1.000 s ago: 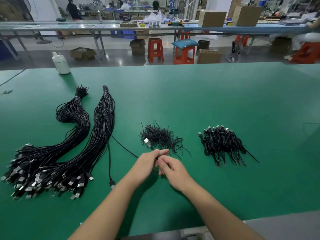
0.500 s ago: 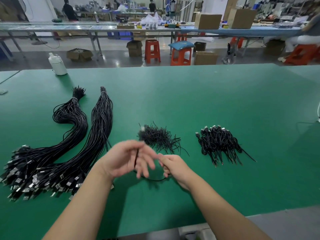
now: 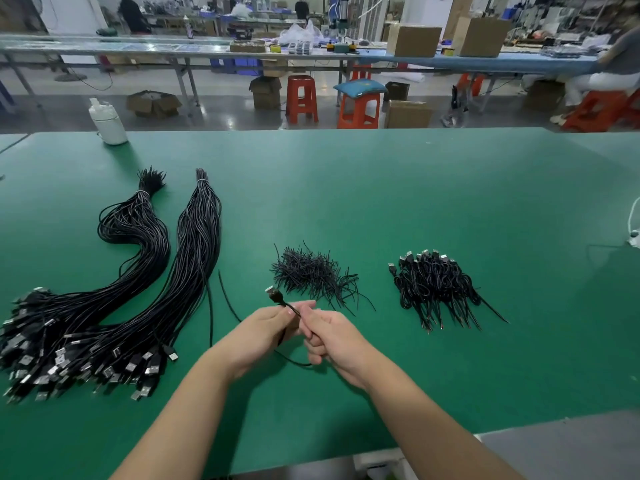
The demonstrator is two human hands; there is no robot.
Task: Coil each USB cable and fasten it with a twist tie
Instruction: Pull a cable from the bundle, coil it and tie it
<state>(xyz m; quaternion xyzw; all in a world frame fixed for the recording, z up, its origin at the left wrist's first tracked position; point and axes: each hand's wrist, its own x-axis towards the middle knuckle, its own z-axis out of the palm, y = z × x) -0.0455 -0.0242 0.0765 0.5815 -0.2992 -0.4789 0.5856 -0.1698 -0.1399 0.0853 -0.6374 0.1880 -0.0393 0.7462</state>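
USB cable (image 3: 282, 303) sits between my two hands, just above the green desk (image 3: 415, 202) and in front of me. Its metal plug points up and away to the left, and the short stretch behind the plug runs slanting down to the right into my fingers. Below my hands the cord hangs in a loose loop that curves under my right hand, and a further length trails off to the left across the desk toward the big bundles.

My left hand (image 3: 263, 334) has its fingers curled round the cord, with the plug sticking out above them. My right hand (image 3: 332, 337) is clenched on the same cord, pinching it near the thumb, and it touches my left.

On the desk to my left lie two long bundles of uncoiled cables (image 3: 145, 292), their long axes running from the far side toward me, with the plugs heaped at the near left end. Straight ahead, just beyond my hands, is a small pile of black twist ties (image 3: 311, 271). To the right, well apart from it, is a pile of coiled cables (image 3: 433, 285), plugs pointing away from me. A white bottle (image 3: 107, 123) stands at the far left edge.

Beyond the desk the room is a workshop with a long bench, cardboard boxes (image 3: 414, 39) and red stools (image 3: 302, 97) on a grey floor.
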